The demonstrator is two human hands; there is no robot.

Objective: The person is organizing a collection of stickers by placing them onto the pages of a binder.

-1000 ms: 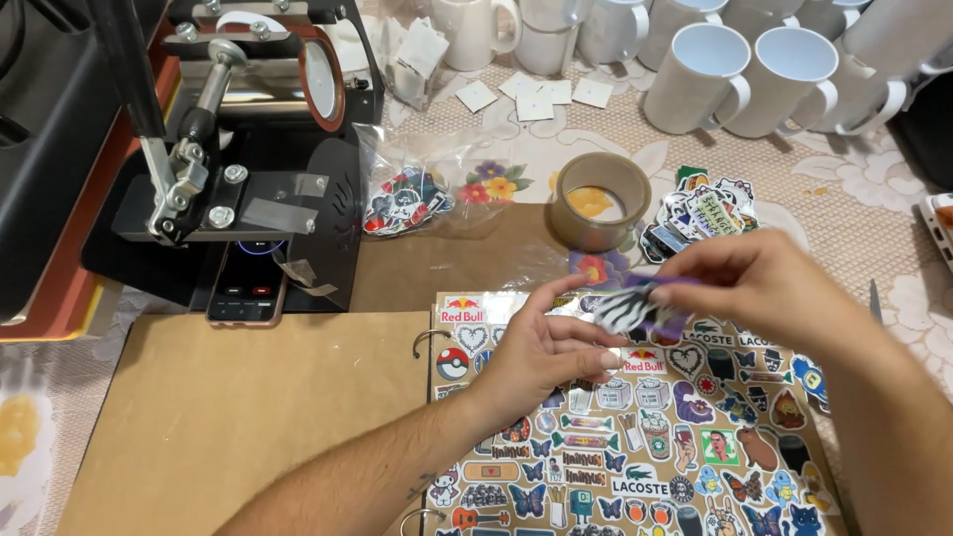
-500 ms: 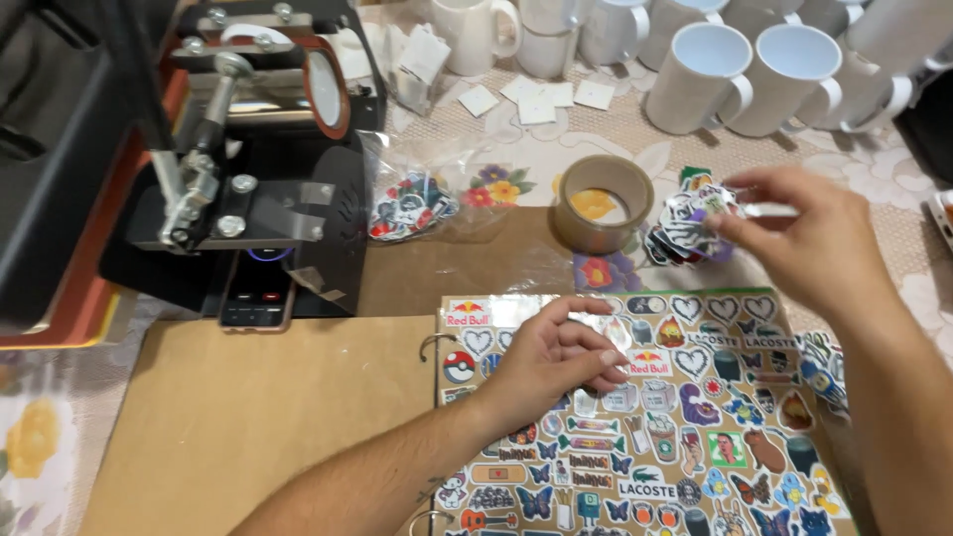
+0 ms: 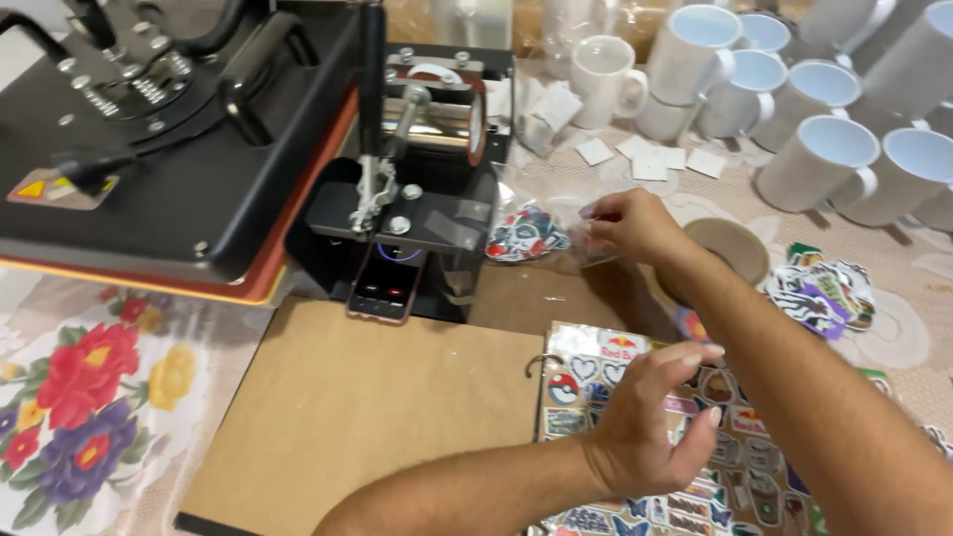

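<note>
The mug press (image 3: pixel 417 199) stood behind the brown board (image 3: pixel 367 407), with the flat heat press (image 3: pixel 169 149) to its left. The sticker sheet (image 3: pixel 695 467) lay right of the board — mugs (image 3: pixel 824 159) stood behind, a sticker pile (image 3: pixel 824 293) to the right.

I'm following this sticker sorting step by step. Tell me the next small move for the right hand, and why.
Probably close the right hand on the clear bag of stickers and lift it: its fingers are already at the bag's edge beside the mug press, while the left hand hovers over the sticker sheet.
</note>
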